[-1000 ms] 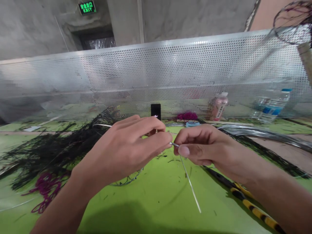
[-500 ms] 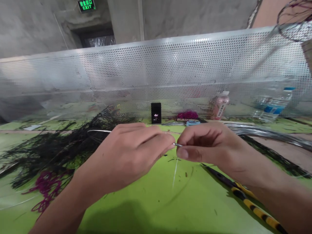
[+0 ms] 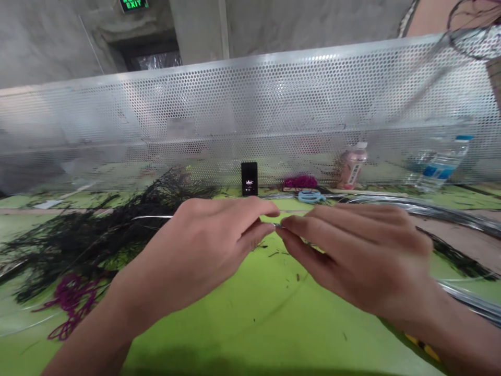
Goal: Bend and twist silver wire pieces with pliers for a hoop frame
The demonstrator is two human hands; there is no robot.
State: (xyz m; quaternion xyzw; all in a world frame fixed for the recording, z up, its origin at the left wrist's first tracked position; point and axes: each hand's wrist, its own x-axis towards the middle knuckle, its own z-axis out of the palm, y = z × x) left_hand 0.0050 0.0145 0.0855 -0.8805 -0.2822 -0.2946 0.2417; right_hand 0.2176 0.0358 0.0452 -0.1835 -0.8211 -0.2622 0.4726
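Observation:
My left hand point(image 3: 211, 245) and my right hand point(image 3: 360, 256) meet fingertip to fingertip over the green table point(image 3: 250, 324). Both pinch a thin silver wire point(image 3: 152, 217). The wire shows as a short glint between the fingertips and as a straight length running left from behind my left hand. My right hand is turned palm down, its fingers stretched toward the left hand and covering the rest of the wire.
A pile of black feathery strands point(image 3: 78, 235) and magenta cord point(image 3: 70, 303) lie left. A perforated metal screen point(image 3: 250, 115) stands behind. Before it are a small black device point(image 3: 249, 178), a pink bottle point(image 3: 352, 164), a water bottle point(image 3: 442, 164) and a bundle of silver wires point(image 3: 450, 211).
The loose wire end that hung down below my right hand has swung out of sight. My right hand has rolled palm down and now hides the yellow-black pliers.

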